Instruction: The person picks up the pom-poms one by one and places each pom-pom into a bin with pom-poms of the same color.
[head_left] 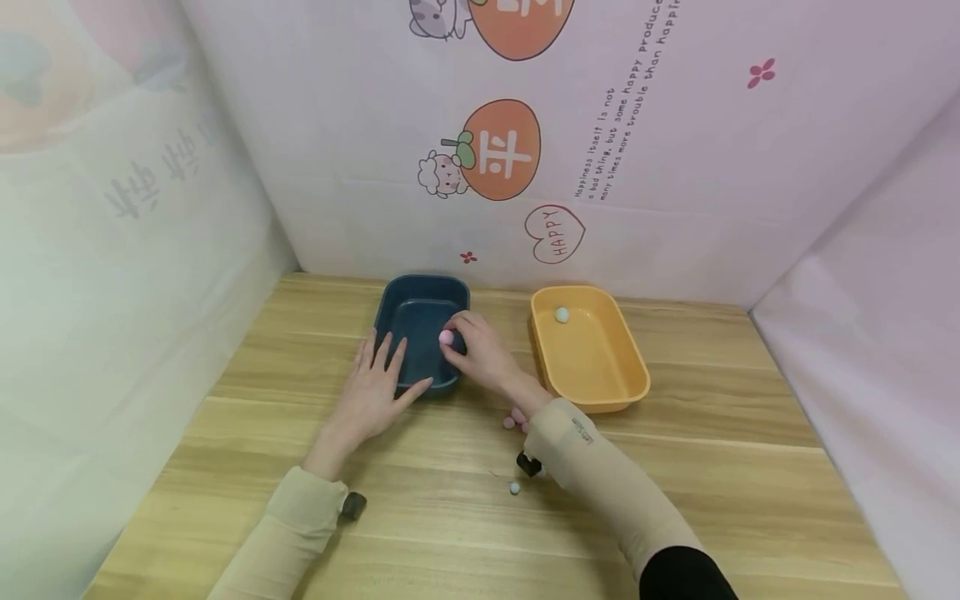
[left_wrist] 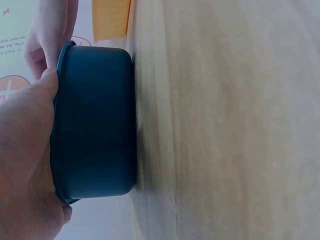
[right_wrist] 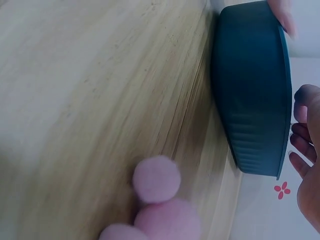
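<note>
A pink pompom (head_left: 446, 337) is pinched between the thumb and fingers of my right hand (head_left: 483, 357), over the right side of the dark blue bin (head_left: 418, 321). In the right wrist view that hand is beside the bin's rim, with the pompom (right_wrist: 300, 113) partly hidden by the fingers. My left hand (head_left: 372, 397) lies spread over the bin's near left corner, fingers straight. The left wrist view shows its thumb along the rim of the bin (left_wrist: 95, 125). Several pink pompoms (right_wrist: 156, 179) sit on the table, partly under my right forearm in the head view.
Right of the blue bin stands a yellow bin (head_left: 592, 354) with a pale pompom (head_left: 562, 315) at its far end. A small pale green pompom (head_left: 514, 487) lies on the wooden table (head_left: 435, 533). Printed cloth (head_left: 645, 242) hangs behind the bins and along both sides.
</note>
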